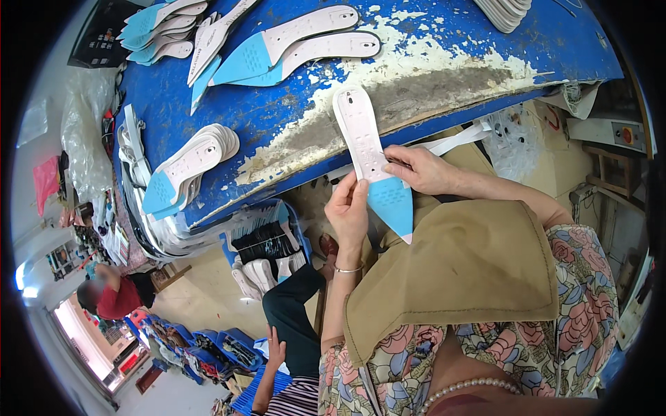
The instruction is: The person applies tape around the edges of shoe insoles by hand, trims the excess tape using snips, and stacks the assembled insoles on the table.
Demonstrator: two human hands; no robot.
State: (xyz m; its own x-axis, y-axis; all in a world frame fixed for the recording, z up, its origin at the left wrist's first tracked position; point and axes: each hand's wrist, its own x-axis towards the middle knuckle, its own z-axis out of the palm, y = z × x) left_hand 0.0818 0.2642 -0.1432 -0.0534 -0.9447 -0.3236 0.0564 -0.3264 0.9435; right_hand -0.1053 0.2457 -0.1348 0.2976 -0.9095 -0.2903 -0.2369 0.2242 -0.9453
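Both my hands grip a shoe insole (357,128) with a white heel part and a blue, sharply pointed toe. My left hand (349,213) pinches its left edge where white meets blue. My right hand (424,170) holds the opposite edge, thumb on the top face. The heel end reaches over the worn front edge of the blue table (430,114), while the toe points down toward my brown apron (458,270). More such insoles (298,55) lie at the back of the table, and a fanned stack (201,156) sits near its left end.
A blue crate (295,239) with black and white pieces stands below the table. Beside my left arm sits a co-worker in dark trousers (291,319); another person in red (118,298) is farther off. A white strap (458,141) and clear plastic (517,139) lie beyond my right hand.
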